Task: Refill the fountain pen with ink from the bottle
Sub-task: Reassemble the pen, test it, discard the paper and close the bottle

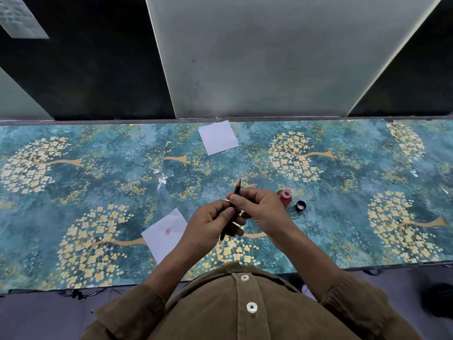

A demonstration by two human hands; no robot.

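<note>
Gripping fountain pen (pixel 235 192), both hands: left (pixel 212 223), right (pixel 259 209); barrel mostly hidden.

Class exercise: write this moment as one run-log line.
left hand: holds pen | right hand: holds pen, nib up | ink bottle: open, on table | cap: beside bottle | near paper: red-stained

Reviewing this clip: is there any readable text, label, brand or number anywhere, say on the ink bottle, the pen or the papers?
None can be read.
Sheet on the wall, top left: grey rows that look like print, too blurred to read.
Ink bottle: no label legible.
Pen: no marking visible.
Near paper: only a red smudge.
Far paper: blank.
</note>
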